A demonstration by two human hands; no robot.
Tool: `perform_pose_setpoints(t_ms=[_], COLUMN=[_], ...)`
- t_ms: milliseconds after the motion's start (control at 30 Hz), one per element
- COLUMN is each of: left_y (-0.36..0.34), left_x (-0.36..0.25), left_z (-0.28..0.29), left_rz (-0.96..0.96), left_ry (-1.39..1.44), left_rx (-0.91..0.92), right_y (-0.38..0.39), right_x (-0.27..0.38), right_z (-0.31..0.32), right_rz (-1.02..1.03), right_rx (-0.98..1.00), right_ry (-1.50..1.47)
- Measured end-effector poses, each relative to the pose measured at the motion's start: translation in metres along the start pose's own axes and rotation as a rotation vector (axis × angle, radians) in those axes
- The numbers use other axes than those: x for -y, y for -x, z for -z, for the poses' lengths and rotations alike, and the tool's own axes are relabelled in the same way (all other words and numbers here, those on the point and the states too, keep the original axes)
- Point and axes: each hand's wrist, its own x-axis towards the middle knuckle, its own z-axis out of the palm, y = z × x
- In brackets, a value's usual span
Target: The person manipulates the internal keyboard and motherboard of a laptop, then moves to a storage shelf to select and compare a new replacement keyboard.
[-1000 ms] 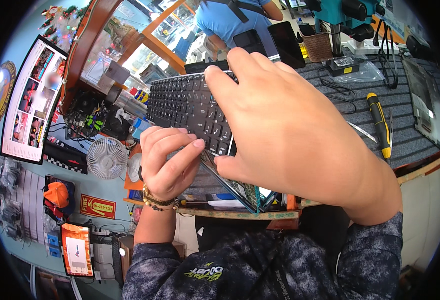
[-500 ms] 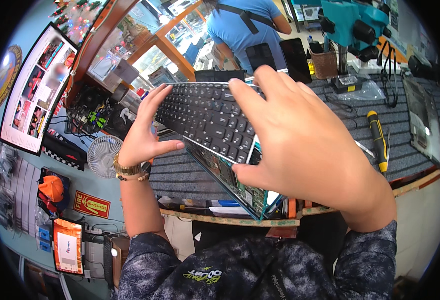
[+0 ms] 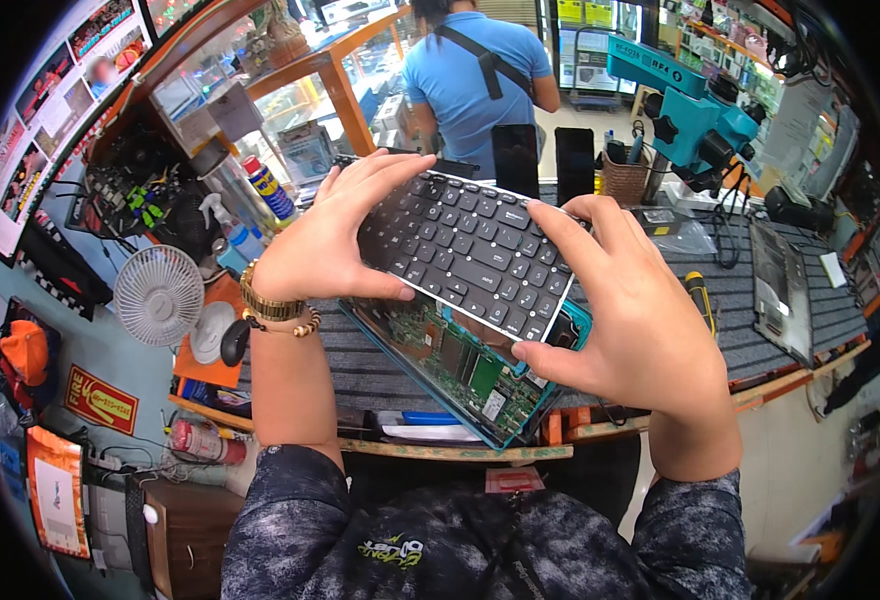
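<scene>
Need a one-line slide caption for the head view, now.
Left hand and right hand hold a black keyboard above an open teal-edged chassis, its green circuit board exposed.

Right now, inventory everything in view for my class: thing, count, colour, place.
Keyboard: one, black, centre
Circuit board: one, green, beneath keyboard
Phone-like slabs: two, black, beyond keyboard
Microscope: one, teal, upper right
Tool handle: one, yellow-black, right
Fan: one, white, left
Spray can: one, mostly blue, upper left
Cap: one, orange, far left
Person: one, blue-shirted, top centre
Left hand: one, bare, gripping keyboard
Right hand: one, bare, gripping keyboard
</scene>
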Motion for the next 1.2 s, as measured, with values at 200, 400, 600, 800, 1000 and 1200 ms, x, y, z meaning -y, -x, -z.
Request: perform_pose_setpoints(t_ms=[200,400,600,800,1000,1200], left_y=[0.004,0.001,-0.017,-0.020,-0.026,-0.029], left_x=[0.005,0.003,-0.001,-0.008,-0.019,-0.023], left_z=[-0.006,-0.006,-0.012,-0.015,-0.028,-0.027], left_rz=[-0.011,-0.004,-0.021,0.034,0.243,0.278], left_ry=[0.104,0.114,0.166,0.103,0.156,0.051], left_rx=[-0.064,-0.060,-0.007,0.050,0.059,0.076], right_y=[-0.005,-0.024,-0.025,-0.013,-0.001,0.004], right_x=[0.006,-0.008,-0.039,-0.053,-0.064,-0.067], right_z=[0.010,0.013,-0.005,-0.021,-0.032,-0.034], right_rz=[0.033,0.300,0.449,0.427,0.468,0.499], right_rx=[0.034,0.044,0.032,-0.010,-0.077,-0.178], right_ry=[0.056,-0.156,-0.209,-0.198,-0.127,-0.077])
